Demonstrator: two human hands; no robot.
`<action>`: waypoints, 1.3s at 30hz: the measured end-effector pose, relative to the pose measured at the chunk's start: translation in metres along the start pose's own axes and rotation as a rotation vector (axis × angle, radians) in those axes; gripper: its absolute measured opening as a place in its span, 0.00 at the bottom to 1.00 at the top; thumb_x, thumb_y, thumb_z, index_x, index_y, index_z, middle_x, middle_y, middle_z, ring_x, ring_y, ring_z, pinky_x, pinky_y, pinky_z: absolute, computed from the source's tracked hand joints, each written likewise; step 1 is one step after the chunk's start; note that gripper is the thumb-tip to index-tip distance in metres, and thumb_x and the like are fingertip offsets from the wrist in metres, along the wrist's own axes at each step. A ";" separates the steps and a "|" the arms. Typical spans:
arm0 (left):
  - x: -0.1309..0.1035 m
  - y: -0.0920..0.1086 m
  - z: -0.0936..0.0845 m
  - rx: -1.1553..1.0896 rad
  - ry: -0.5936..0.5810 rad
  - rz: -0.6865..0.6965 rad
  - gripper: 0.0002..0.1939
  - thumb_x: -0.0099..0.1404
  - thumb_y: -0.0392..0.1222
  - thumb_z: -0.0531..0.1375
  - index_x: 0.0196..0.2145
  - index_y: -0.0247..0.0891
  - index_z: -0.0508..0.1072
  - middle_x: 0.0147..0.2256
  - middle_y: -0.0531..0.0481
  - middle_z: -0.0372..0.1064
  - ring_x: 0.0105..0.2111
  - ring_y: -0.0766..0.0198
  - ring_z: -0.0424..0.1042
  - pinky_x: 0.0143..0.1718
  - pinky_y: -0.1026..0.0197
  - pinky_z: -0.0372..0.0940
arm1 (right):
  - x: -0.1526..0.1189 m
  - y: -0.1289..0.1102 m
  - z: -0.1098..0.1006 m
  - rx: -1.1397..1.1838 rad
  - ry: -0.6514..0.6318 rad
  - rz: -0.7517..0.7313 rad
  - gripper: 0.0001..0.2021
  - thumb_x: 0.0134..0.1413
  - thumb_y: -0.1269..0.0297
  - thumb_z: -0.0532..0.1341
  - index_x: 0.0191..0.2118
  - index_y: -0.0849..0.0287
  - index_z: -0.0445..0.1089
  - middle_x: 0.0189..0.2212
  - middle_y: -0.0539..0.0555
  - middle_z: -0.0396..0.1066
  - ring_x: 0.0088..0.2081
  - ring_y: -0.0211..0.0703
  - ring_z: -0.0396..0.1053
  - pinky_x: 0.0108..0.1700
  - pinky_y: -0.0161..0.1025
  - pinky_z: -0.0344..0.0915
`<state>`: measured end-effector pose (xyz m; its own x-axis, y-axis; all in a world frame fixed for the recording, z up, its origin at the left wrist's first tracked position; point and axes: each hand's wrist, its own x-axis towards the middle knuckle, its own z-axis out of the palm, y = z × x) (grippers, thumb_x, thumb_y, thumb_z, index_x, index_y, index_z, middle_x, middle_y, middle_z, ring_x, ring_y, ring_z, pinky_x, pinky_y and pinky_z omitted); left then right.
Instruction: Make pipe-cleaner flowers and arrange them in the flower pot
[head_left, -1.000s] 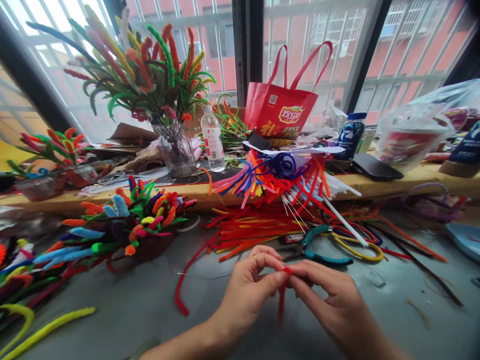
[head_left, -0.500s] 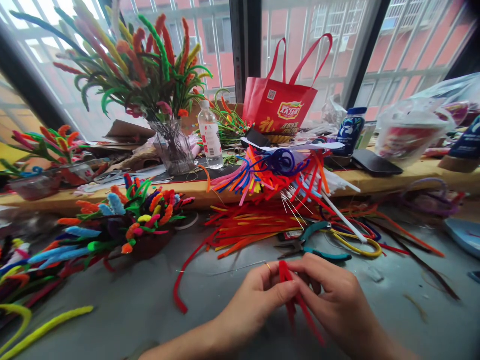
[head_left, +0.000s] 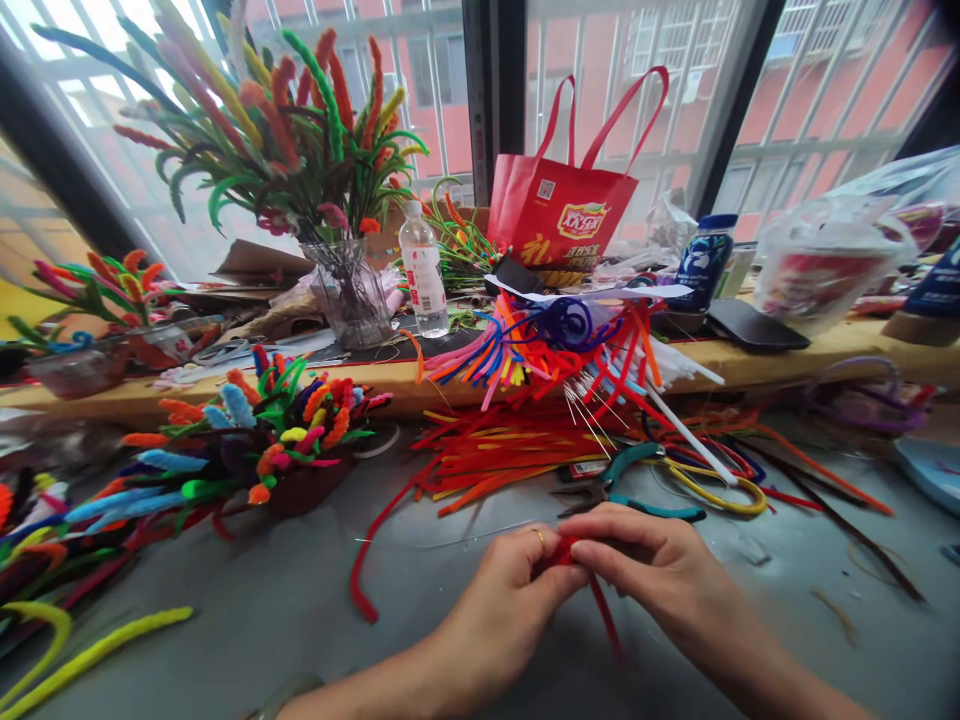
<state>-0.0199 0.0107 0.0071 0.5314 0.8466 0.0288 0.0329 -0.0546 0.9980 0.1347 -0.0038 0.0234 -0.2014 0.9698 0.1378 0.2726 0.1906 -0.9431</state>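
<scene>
Pinched between the fingertips of both hands, low in the middle of the view, a red pipe cleaner shows as a fuzzy bunched part at the fingers and one thin tail slanting down and to the right over the gray surface. The left hand, with a gold ring on one finger, is nearly closed, its thumb and index finger pressed on the bunched red part; the right hand is likewise nearly closed, gripping that part from the other side. The fingers cover most of the bunched part, so its folds and exact shape cannot be made out, and the lower end of the tail is blurred. Just beyond the fingers lie teal-handled pliers, their jaws partly hidden behind the right hand. A curved red strip rests to the left, its far end running into a pile of red and orange strips. Two yellow stems are cut off at the left edge, as is a light-blue dish at the right edge.
</scene>
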 end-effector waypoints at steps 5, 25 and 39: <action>-0.002 -0.003 -0.003 0.150 0.050 0.051 0.12 0.59 0.42 0.58 0.21 0.36 0.64 0.27 0.54 0.60 0.29 0.67 0.59 0.30 0.64 0.55 | -0.002 0.001 0.000 0.094 -0.038 0.071 0.08 0.48 0.63 0.63 0.35 0.55 0.76 0.32 0.53 0.74 0.35 0.44 0.71 0.36 0.37 0.67; 0.006 -0.002 -0.008 -0.132 -0.013 -0.106 0.15 0.64 0.51 0.50 0.32 0.35 0.63 0.29 0.53 0.66 0.14 0.76 0.57 0.16 0.69 0.51 | 0.004 0.009 0.000 0.337 0.163 0.233 0.06 0.41 0.60 0.68 0.26 0.56 0.76 0.19 0.48 0.71 0.23 0.35 0.64 0.27 0.31 0.62; 0.004 -0.004 -0.010 -0.004 0.069 0.006 0.12 0.63 0.43 0.54 0.31 0.32 0.73 0.25 0.52 0.67 0.25 0.70 0.62 0.28 0.68 0.58 | 0.006 0.020 0.003 0.565 0.070 0.353 0.11 0.38 0.57 0.70 0.22 0.60 0.75 0.17 0.47 0.67 0.19 0.28 0.59 0.21 0.27 0.54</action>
<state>-0.0263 0.0201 0.0040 0.4720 0.8808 0.0385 0.0263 -0.0577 0.9980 0.1359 0.0054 0.0040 -0.1242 0.9705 -0.2068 -0.2275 -0.2307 -0.9460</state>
